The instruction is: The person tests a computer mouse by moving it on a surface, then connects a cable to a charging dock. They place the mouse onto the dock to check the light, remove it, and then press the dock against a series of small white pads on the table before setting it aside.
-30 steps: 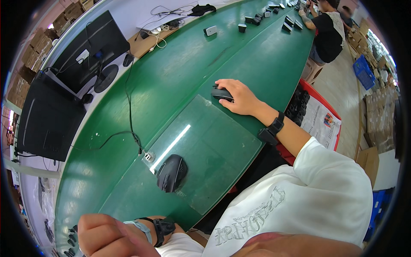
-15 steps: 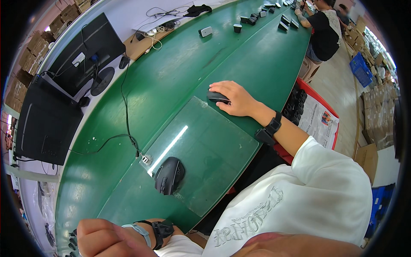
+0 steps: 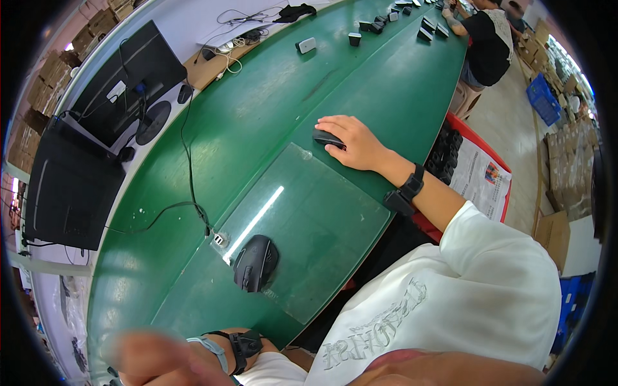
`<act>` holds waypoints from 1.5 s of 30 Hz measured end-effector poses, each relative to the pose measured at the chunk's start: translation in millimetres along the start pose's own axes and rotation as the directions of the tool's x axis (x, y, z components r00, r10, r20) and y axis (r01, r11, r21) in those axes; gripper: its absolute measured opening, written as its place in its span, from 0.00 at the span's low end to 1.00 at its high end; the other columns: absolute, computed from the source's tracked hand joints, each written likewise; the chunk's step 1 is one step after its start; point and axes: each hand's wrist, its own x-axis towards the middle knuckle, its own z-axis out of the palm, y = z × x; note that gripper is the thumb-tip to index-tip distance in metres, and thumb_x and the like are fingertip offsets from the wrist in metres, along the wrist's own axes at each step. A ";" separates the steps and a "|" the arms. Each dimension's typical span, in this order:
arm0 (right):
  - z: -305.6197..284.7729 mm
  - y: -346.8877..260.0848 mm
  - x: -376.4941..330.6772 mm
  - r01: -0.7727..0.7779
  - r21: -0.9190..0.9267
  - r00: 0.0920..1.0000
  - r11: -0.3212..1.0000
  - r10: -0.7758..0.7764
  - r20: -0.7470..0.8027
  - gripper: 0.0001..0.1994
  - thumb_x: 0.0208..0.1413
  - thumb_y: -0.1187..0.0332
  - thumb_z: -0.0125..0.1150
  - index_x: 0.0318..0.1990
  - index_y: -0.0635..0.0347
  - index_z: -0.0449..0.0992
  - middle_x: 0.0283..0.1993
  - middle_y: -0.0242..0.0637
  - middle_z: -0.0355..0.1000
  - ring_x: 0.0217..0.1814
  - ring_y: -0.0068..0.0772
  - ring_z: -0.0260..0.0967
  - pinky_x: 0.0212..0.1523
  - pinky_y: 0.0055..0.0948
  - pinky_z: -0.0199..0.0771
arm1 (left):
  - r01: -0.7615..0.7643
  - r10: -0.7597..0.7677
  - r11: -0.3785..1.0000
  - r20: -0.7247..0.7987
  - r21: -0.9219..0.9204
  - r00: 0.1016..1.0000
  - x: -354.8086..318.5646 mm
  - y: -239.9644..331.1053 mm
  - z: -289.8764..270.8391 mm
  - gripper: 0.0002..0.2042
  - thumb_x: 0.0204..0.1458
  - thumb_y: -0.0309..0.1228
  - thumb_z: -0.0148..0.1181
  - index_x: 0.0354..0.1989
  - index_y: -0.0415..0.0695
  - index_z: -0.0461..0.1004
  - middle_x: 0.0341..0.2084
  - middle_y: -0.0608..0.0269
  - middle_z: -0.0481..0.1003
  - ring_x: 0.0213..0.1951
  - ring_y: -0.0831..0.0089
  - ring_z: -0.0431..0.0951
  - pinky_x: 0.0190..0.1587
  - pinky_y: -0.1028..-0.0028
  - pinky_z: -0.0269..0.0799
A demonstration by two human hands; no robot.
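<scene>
My right hand (image 3: 353,143) lies palm down over a small black computer mouse (image 3: 327,138), its fingers curled round it on the green tabletop, just past a clear plate's far corner. On that transparent plate (image 3: 322,219) rests a second, larger black mouse (image 3: 255,264), touched by neither hand. At the lower left, close to the camera, my left hand (image 3: 151,360) is raised and smeared by motion. Its fingers cannot be made out, nor whether anything is in them. Each wrist wears a black strapped device.
Two black monitors (image 3: 132,83) stand along the left edge. A dark cable (image 3: 191,161) runs to USB plugs (image 3: 219,239) beside the plate. Several small black-and-white devices (image 3: 306,45) sit farther off, near a seated person (image 3: 486,45). A red crate (image 3: 505,193) adjoins the table's right side.
My right hand and the small mouse have shifted slightly upward in the view. My left hand has moved and blurred. The larger mouse stays on the plate.
</scene>
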 end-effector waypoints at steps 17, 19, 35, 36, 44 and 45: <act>-0.7 -1.5 0.6 -0.007 0.003 1.000 1.000 0.007 0.012 0.23 0.54 0.69 0.66 0.59 0.56 0.75 0.65 0.40 0.70 0.66 0.47 0.68 0.67 0.45 0.65 | -0.028 0.028 1.000 0.008 -0.010 1.000 1.3 -0.6 -1.3 0.07 0.57 0.28 0.58 0.40 0.38 0.69 0.19 0.60 0.67 0.21 0.68 0.65 0.16 0.70 0.58; -0.5 -0.4 0.6 -0.009 -0.010 1.000 1.000 0.009 0.014 0.23 0.54 0.69 0.66 0.59 0.56 0.74 0.65 0.40 0.71 0.65 0.47 0.68 0.66 0.45 0.66 | -0.032 0.032 0.999 0.011 -0.007 0.999 1.6 -0.9 -1.2 0.07 0.57 0.28 0.58 0.40 0.38 0.69 0.19 0.60 0.67 0.21 0.68 0.65 0.16 0.70 0.59; -5.5 -4.9 1.4 -0.018 0.056 0.999 0.998 0.015 0.047 0.28 0.51 0.70 0.67 0.63 0.55 0.71 0.62 0.41 0.72 0.63 0.49 0.70 0.65 0.44 0.68 | -0.041 0.041 0.999 -0.015 0.010 0.999 0.9 -1.0 3.0 0.07 0.56 0.27 0.57 0.38 0.38 0.70 0.19 0.61 0.66 0.21 0.68 0.64 0.15 0.71 0.55; -5.5 -5.3 1.5 -0.029 0.053 0.998 0.998 0.027 0.050 0.28 0.51 0.70 0.67 0.63 0.55 0.71 0.62 0.41 0.72 0.63 0.49 0.70 0.65 0.44 0.68 | -0.040 0.040 0.999 -0.015 0.011 0.999 -0.5 -0.7 2.0 0.07 0.56 0.27 0.57 0.38 0.38 0.70 0.19 0.61 0.66 0.21 0.68 0.64 0.15 0.71 0.55; -2.3 -2.9 1.6 0.059 0.033 0.998 0.998 -0.060 0.032 0.28 0.50 0.71 0.68 0.62 0.55 0.71 0.63 0.41 0.72 0.63 0.49 0.70 0.65 0.44 0.69 | 0.200 -0.207 0.959 0.013 0.202 0.978 -19.7 9.9 -9.2 0.14 0.32 0.22 0.56 0.11 0.51 0.55 0.12 0.71 0.55 0.18 0.74 0.56 0.23 0.73 0.50; -1.9 -2.4 1.1 0.047 0.028 0.998 0.998 -0.048 0.037 0.28 0.50 0.71 0.68 0.62 0.55 0.71 0.63 0.41 0.72 0.63 0.49 0.70 0.65 0.44 0.69 | 0.194 -0.201 0.961 0.020 0.198 0.979 -19.6 8.8 -9.7 0.14 0.32 0.22 0.56 0.11 0.52 0.55 0.12 0.70 0.55 0.18 0.74 0.56 0.23 0.73 0.50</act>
